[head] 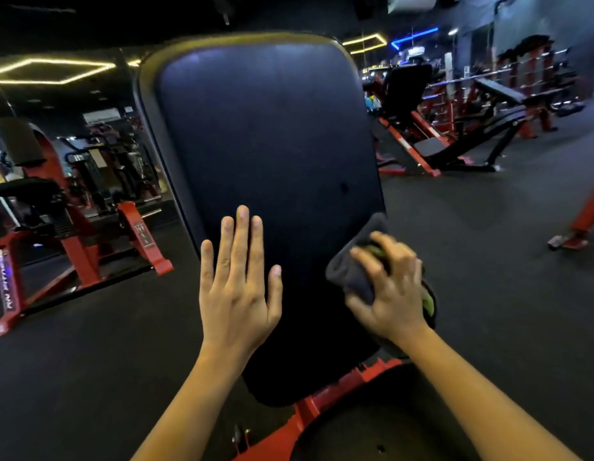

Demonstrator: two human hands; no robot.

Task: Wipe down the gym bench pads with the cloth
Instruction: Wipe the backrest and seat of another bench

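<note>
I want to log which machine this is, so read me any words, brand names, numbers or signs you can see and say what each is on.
None can be read.
Red machine leg: small plate, lettering too blurred.
Red frame at far left: pale vertical lettering, too blurred.
Back pad: no text.
Cloth: no text.

Place: commercial gym, dimly lit.
Equipment: red-framed machines (73, 234) at left, black incline bench (501, 94) and racks at right.
Floor: dark rubber flooring (488, 261).
Lighting: yellow hexagonal strip lights (53, 71), blue neon strip (415, 36).
Foreground: black padded backrest (272, 144) on a red frame.
</note>
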